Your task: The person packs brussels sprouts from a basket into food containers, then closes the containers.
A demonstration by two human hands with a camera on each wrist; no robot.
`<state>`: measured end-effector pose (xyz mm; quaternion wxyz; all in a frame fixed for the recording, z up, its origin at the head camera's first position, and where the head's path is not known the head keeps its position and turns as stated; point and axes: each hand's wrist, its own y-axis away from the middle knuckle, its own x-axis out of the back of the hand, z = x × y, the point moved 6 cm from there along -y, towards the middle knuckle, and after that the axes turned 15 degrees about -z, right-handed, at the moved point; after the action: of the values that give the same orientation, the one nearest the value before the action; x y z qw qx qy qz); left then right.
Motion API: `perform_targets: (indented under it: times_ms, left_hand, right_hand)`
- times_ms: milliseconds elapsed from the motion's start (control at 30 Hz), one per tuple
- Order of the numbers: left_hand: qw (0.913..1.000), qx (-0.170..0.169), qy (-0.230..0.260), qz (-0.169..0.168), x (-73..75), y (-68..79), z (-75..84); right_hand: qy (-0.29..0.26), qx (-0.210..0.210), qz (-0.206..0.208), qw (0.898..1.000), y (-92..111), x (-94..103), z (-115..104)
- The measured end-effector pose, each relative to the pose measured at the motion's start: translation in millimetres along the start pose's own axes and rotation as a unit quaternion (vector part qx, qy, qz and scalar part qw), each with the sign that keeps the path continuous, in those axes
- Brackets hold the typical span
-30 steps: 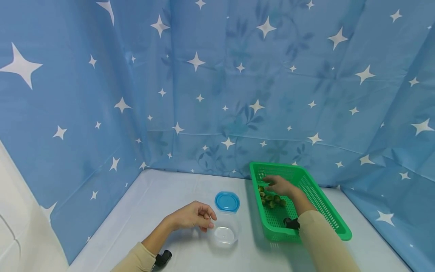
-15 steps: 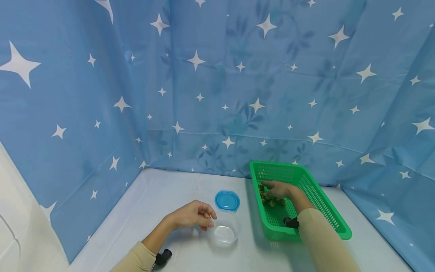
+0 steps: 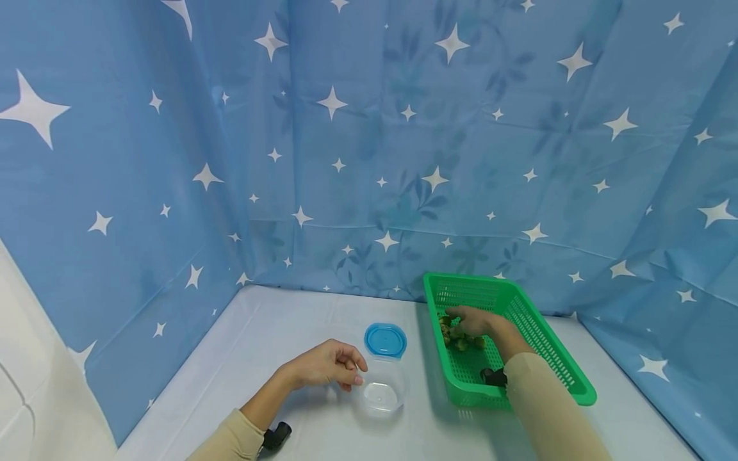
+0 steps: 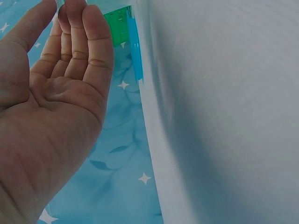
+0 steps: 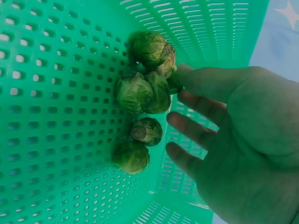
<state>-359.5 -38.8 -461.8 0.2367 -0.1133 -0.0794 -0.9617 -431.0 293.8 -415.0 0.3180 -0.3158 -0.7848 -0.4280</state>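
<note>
Head view | right hand (image 3: 475,320), fingers spread wide, thumb against round green sprouts (image 5: 142,93) in a green perforated plastic basket (image 3: 473,396) | left hand (image 3: 323,367) pinches a clear plastic tub (image 3: 380,398) at its rim | to my eye, a loose grasp could send sprouts rolling.
</note>
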Motion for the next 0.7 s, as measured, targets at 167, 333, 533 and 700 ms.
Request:
perform_targets:
  times_ms: [167, 333, 533, 700]
  left_hand:
    - [1.0, -0.001, 0.002, -0.001, -0.1, 0.4, 0.9]
    - [1.0, 0.0, 0.0, 0.002, 0.5, 0.7, 1.5]
    - [1.0, 0.0, 0.0, 0.001, 0.4, 0.2, 0.9]
    - [1.0, -0.001, 0.001, 0.001, 0.0, 0.1, 0.3]
  right_hand:
    - [0.026, -0.021, 0.0, 0.999, 0.7, 1.1, 1.1]
    - [0.026, -0.014, 0.01, 0.999, 0.0, 2.0, 1.7]
    - [-0.008, 0.004, 0.018, 1.0, -0.2, 1.0, 3.1]
    - [-0.008, 0.008, 0.026, 1.0, 1.1, 1.1, 2.8]
